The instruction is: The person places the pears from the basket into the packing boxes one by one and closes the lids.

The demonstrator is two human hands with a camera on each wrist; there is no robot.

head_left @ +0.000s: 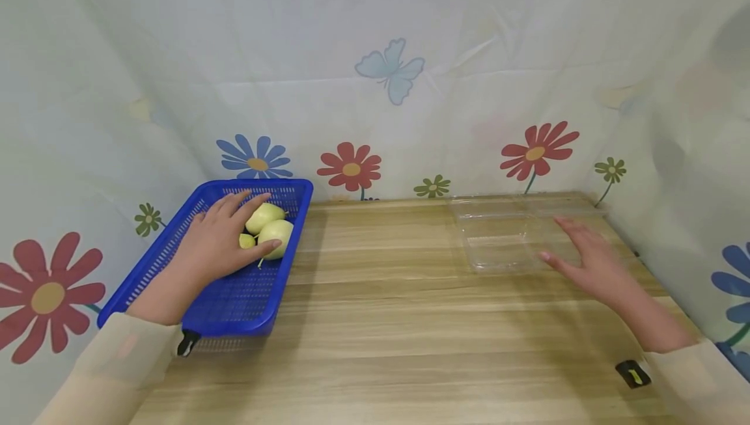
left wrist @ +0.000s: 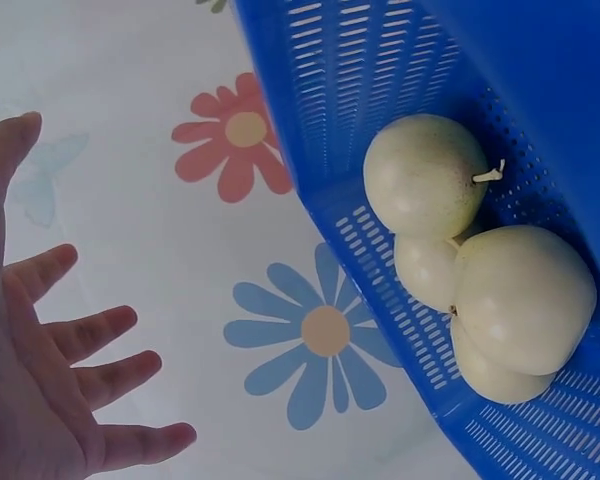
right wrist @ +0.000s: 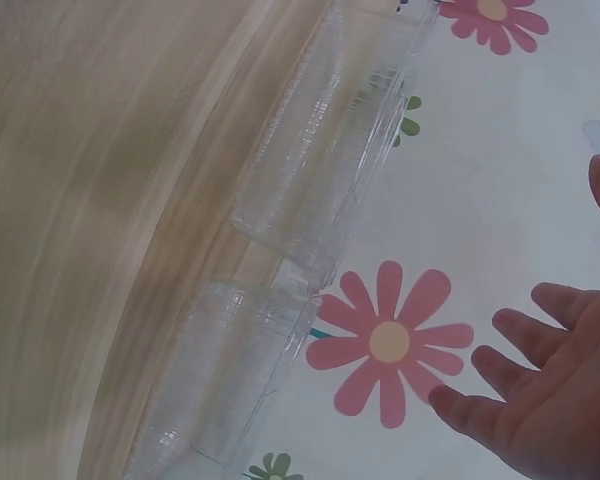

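Observation:
My left hand (head_left: 218, 237) hovers over a blue perforated plastic basket (head_left: 234, 329) on the left, fingers spread and holding nothing. Several pale yellow-green pears (head_left: 277, 236) with stems lie at the basket's far end, partly hidden behind that hand. The left wrist view shows the pears (left wrist: 525, 300) clustered against the basket's wall, apart from the fingers. On the right, my right hand (head_left: 594, 265) is held beside a clear plastic clamshell box (head_left: 495, 246), its fingers parted and nothing in them. Seen from the right wrist, the box (right wrist: 290, 170) lies opened out in two halves.
A wood-grain table (head_left: 375, 308) lies beneath everything, with its middle stretch between the basket and the box. A white curtain (head_left: 293, 41) printed with flowers and a butterfly hangs along the table's back and sides. Dark straps (head_left: 633, 373) show at the cream sleeves.

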